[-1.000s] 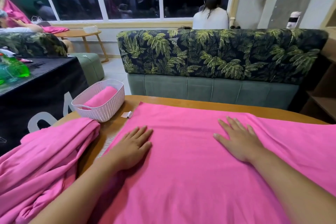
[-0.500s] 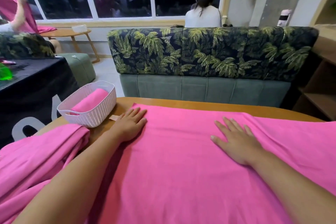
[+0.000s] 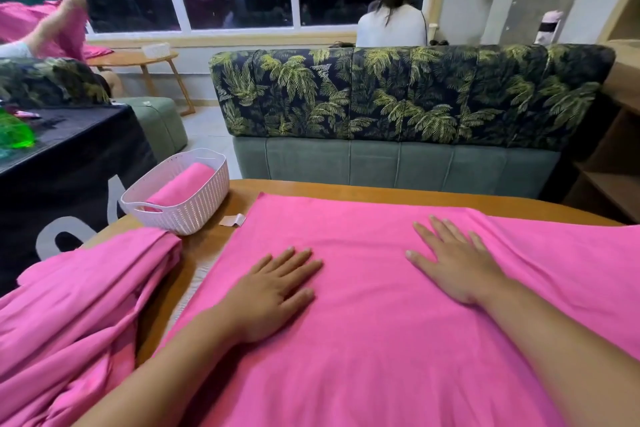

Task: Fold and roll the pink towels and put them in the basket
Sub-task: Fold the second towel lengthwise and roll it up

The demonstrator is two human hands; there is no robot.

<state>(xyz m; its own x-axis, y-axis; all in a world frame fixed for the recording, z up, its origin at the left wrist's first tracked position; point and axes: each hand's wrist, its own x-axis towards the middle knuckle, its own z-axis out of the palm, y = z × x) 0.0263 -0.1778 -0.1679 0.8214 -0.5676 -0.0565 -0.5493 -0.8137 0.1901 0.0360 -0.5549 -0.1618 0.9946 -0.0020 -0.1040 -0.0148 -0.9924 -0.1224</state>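
Head view: left hand [image 3: 273,291] pulled back from upper-left corner of pink towel [image 3: 346,357]; right hand [image 3: 453,263] unmoved; both flat, fingers straight; folding likely next.

Wooden table [image 3: 398,191]: spread towel [image 3: 363,322], bunched towels [image 3: 69,305], basket [image 3: 187,215], tag [image 3: 232,220].
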